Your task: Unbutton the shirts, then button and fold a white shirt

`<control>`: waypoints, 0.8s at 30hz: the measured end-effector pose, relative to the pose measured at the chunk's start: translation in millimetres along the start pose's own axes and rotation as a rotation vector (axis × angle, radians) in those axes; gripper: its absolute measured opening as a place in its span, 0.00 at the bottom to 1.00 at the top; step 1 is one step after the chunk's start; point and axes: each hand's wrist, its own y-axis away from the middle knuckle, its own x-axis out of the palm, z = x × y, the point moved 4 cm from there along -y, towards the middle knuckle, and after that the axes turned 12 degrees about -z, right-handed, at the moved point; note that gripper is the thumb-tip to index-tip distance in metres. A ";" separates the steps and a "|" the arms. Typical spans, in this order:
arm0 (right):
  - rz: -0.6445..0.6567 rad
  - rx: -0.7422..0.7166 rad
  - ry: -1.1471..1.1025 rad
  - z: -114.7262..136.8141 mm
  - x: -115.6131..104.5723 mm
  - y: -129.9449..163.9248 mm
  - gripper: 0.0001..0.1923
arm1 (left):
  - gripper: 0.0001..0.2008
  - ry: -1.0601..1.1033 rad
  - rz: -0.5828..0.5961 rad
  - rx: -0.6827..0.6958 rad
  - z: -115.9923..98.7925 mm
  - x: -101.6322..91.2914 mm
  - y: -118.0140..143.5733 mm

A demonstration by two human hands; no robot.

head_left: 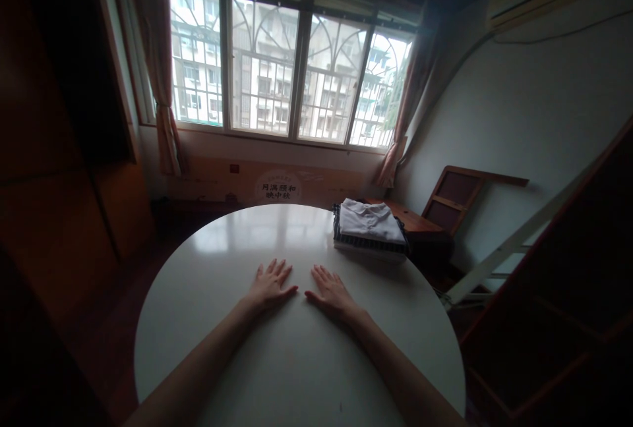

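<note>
Your left hand [270, 285] and right hand [330, 292] lie flat, palms down, on the round white table [208, 262], fingers spread and holding nothing, thumbs pointing toward each other. Past your right fingertips, near the table's far right edge and apart from them, sits a stack of folded clothes [370, 229], its long side running roughly left to right, a light shirt on top. Farther off, a cardboard box [267, 183] under the window [291, 58] carries printed Chinese characters, too small to read surely.
</note>
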 end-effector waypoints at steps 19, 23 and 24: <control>-0.020 0.010 -0.010 -5.6 6.0 -1.7 0.39 | 0.33 0.018 -0.020 0.003 3.3 3.9 -1.3; -0.007 0.015 -0.005 -6.1 7.0 -1.7 0.39 | 0.33 0.016 -0.015 -0.004 2.8 4.2 -0.9; -0.005 0.017 -0.004 -6.3 7.1 -1.7 0.39 | 0.33 0.015 -0.012 -0.003 2.6 4.3 -0.8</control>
